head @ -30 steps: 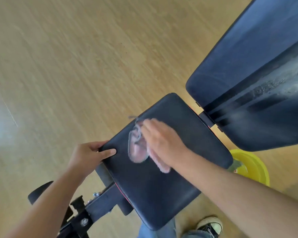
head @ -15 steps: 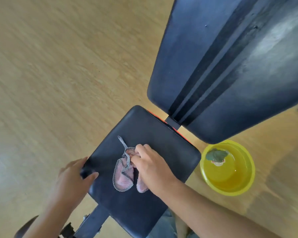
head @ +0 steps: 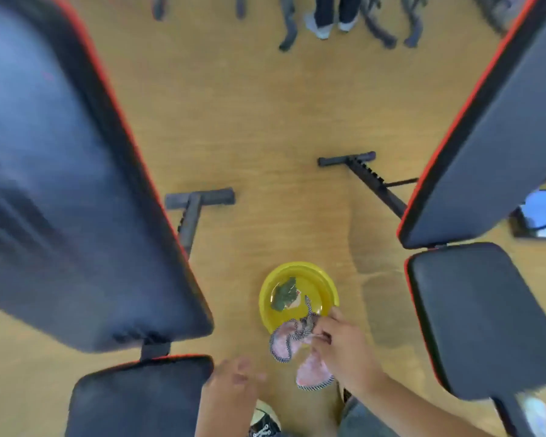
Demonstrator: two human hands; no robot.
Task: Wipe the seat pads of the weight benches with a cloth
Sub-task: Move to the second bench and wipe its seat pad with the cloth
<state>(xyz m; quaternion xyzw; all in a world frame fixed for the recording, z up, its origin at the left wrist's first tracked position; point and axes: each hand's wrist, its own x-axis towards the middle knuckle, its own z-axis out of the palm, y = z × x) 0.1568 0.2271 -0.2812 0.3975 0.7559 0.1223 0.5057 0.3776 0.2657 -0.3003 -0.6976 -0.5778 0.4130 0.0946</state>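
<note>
My right hand [head: 344,351] grips a pink cloth [head: 286,343] with a black-and-white edging, held over the near rim of a yellow basin [head: 320,279] on the floor. My left hand [head: 234,389] hangs blurred beside the left bench's black seat pad [head: 133,402], fingers loose, holding nothing. A second black seat pad [head: 479,316] lies to the right, untouched. Each pad has a raised black backrest with red trim, one at the left [head: 76,184] and one at the right [head: 492,121].
The basin holds liquid and a dark green rag [head: 284,294]. Black bench feet [head: 199,197] [head: 347,159] rest on the wooden floor between the benches. Another person's legs [head: 328,14] stand at the top. My shoe [head: 264,421] shows at the bottom.
My view swung right from the left seat pad. My right hand lifted the cloth off that pad and carried it to the basin. My left hand let go of the pad's edge.
</note>
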